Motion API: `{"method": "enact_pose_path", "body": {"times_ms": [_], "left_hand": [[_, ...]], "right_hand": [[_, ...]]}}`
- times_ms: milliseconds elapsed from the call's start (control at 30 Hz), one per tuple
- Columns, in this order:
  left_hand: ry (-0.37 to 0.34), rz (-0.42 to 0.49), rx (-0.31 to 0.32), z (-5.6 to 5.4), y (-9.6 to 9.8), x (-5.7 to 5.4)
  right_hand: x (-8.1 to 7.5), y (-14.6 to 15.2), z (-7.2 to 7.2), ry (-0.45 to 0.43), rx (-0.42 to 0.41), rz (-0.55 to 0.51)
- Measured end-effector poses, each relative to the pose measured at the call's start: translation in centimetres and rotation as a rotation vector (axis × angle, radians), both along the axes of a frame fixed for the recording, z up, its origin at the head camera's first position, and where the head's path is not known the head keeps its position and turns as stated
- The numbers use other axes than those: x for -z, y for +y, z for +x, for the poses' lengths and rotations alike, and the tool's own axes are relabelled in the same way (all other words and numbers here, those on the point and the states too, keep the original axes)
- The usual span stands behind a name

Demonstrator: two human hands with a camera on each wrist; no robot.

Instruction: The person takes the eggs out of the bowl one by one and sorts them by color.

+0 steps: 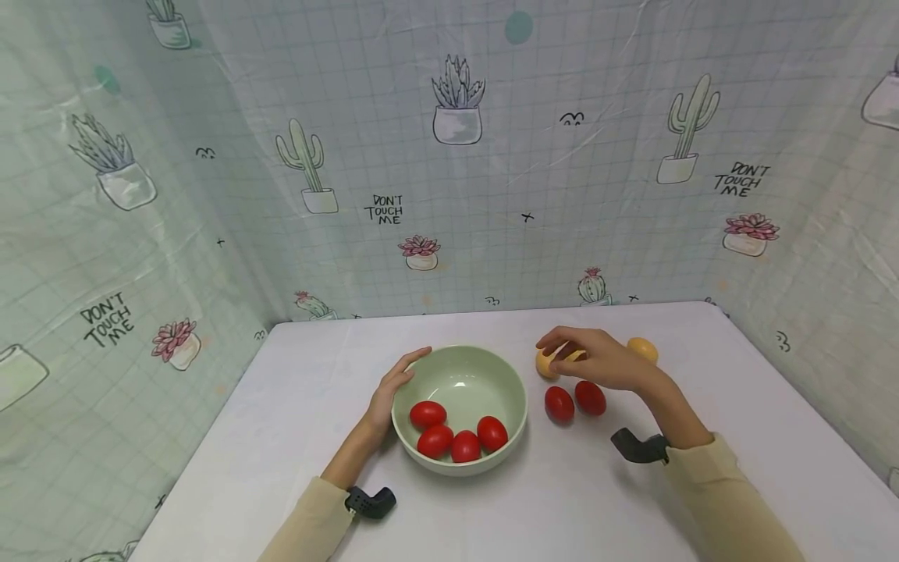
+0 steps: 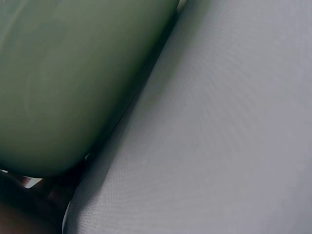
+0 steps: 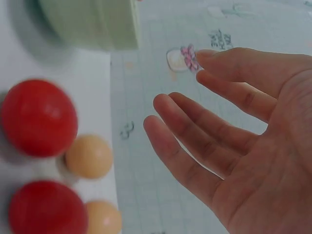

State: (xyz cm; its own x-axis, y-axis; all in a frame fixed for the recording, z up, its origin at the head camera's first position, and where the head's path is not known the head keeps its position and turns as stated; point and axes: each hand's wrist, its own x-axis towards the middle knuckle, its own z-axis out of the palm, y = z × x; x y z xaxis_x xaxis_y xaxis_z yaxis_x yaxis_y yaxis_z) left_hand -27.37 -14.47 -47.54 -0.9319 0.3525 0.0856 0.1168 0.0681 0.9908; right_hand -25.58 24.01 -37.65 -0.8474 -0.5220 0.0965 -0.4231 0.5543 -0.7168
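Head view: the left hand [image 1: 388, 394] rests loosely on a round, pale-green, shiny bowl [image 1: 463, 382] mid-frame; the right hand [image 1: 595, 359] seems to reach for a smooth yellow ball [image 1: 545, 365] right of middle. Left wrist: the bowl sits upper left. Right wrist: loose fingers [image 3: 170, 151] hold nothing and likely need to pinch next.

Head view: left hand [image 1: 386, 394] at the 10 o'clock of the glossy pale-green round bowl [image 1: 465, 380]; some fingers hidden against the wall, grip unreadable. Right hand [image 1: 598, 359], bowl's 2 o'clock, partly hides smooth yellow rounded pieces [image 1: 544, 364]. Beige cloth sleeves [image 1: 730, 499] cropped at 4 and 7. Left wrist view: bowl cropped at 10, hand just a dark patch at 8. Right wrist view: bowl cropped at 11, palm at 4; glossy red egg-shaped pieces [image 3: 39, 118] blurred, overlapping yellow ones.
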Motion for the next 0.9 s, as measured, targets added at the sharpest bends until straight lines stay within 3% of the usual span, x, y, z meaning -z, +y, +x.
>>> {"method": "enact_pose_path", "body": {"times_ms": [367,633,900], "left_hand": [[-0.007,0.004,-0.013,0.1,-0.1,0.1],[0.001,0.027,0.006,0.1,-0.2,0.0],[-0.008,0.017,0.007,0.2,-0.1,-0.3]], "right_hand": [[-1.5,-4.9,-1.5,0.027,-0.109,-0.008],[-2.5,-8.5,-2.8,-0.015,-0.16,0.003],[-2.0,-11.8,-4.0,-0.11,-0.249,-0.044]]}}
